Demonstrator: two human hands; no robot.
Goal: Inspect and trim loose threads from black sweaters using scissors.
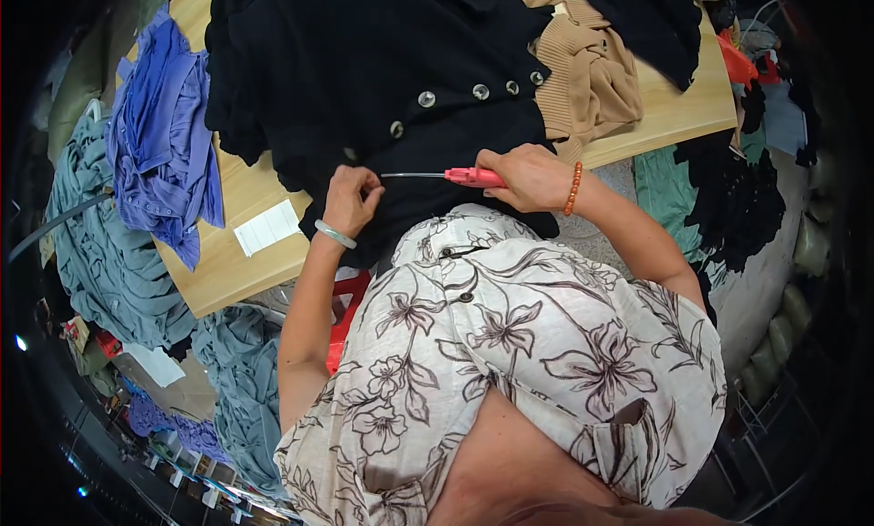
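Black knit garment [382, 62] with a row of round silver buttons [426, 98] lies spread over the wooden table [674, 107], its lower edge hanging off the near side at about 6 o'clock. Right hand [528, 176] is closed around the red handle of a tool [472, 177] whose thin metal shaft points toward 9 o'clock, its tip just beside the left hand. Left hand [350, 198], a pale bangle [334, 234] on its wrist, pinches the black fabric between thumb and fingers. Orange beads [574, 187] circle the right wrist. At 1 o'clock a tan ribbed sweater [587, 71] rests on the table; at 9 o'clock lie blue-violet clothes [164, 135] and a white paper [267, 227].
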